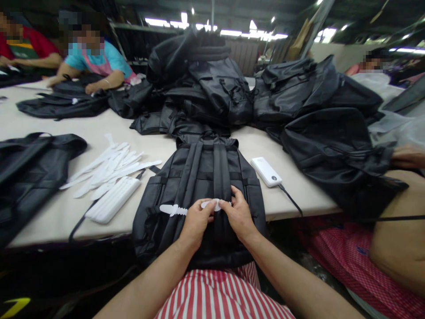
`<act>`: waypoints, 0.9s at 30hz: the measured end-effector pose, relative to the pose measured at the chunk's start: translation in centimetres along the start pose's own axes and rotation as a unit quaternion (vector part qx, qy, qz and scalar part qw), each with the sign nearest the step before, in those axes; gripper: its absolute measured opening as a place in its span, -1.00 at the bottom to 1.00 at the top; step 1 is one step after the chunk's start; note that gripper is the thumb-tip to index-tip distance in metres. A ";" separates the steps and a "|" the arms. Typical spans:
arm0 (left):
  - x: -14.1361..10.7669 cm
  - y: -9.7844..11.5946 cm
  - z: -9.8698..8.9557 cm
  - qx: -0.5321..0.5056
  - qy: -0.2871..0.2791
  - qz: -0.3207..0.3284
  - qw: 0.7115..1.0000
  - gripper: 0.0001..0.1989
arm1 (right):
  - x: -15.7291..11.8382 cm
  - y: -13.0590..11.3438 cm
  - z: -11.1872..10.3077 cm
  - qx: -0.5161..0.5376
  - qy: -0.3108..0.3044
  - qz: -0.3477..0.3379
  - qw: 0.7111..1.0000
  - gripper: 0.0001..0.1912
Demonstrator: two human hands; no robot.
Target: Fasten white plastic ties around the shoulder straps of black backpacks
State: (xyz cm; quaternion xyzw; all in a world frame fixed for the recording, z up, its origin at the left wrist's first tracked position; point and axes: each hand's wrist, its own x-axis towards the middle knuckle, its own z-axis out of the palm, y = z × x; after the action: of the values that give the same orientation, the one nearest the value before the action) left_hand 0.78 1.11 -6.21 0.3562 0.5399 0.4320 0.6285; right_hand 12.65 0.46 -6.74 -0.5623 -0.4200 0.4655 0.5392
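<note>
- Strip [217, 205], white and thin, at the right-hand shoulder strap [221, 166] of a black backpack [202, 188]; much of it hidden by fingers.
- Left hand [198, 218] and right hand [241, 215] close together, thumbs and fingers pinched on that strip from either side. Likely trouble: uneven pull could crease it or let an end slip free.
- Second strip [171, 210], toothed tail, lies across the left-hand strap [189, 173]; cannot tell whether it is fastened. A forearm brush could knock it askew.
- Backpack rests straps-up, its lower end over the surface [299, 201] edge, toward the lap. A hard tug might slide it down, judging by that overhang.
- Left of it, loose strip pile [116, 166] beside a white power bank [113, 201]; swinging the bag that way could scatter both.
- Right, another power bank [266, 172], its cable [290, 199] trailing to the edge; a snag could drag it off.
- Farther out, bag heap [212, 88] just behind; a slump forward would crowd the work.
</note>
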 end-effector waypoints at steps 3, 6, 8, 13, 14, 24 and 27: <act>0.2 0.2 -0.1 0.049 -0.010 0.003 0.999 -0.67 | 0.0 -0.7 -0.7 -0.054 -0.039 0.012 0.998 -0.51; 0.5 0.1 -0.2 0.066 0.025 0.039 0.997 -0.72 | 0.2 -1.1 -1.3 -0.146 -0.081 -0.009 0.986 -0.60; 0.6 0.0 -0.2 0.078 0.028 0.047 0.995 -0.72 | 0.3 -0.8 -1.5 -0.176 -0.082 -0.022 0.981 -0.58; 0.1 -0.1 0.0 0.113 0.019 0.047 0.992 -0.69 | 0.0 0.0 -1.3 -0.178 -0.046 0.020 0.983 -0.48; -0.2 -0.1 0.0 0.119 0.029 0.057 0.991 -0.67 | -0.3 -0.3 -1.5 -0.199 -0.042 0.018 0.979 -0.44; -4.4 -0.6 -1.1 0.475 -0.027 0.412 0.777 -0.50 | -2.4 -5.7 -3.9 -0.514 -0.013 -0.305 0.801 -0.55; -4.0 -1.9 -0.8 0.565 -0.091 0.407 0.711 -0.51 | -2.1 -3.4 -3.2 -0.568 -0.071 -0.303 0.762 -0.61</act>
State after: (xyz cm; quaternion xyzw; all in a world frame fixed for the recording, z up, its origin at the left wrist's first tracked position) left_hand 0.11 -3.36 -6.61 0.8682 0.4256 0.2257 0.1192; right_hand 15.48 -2.04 -3.26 -0.5747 -0.7929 -0.0071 0.2026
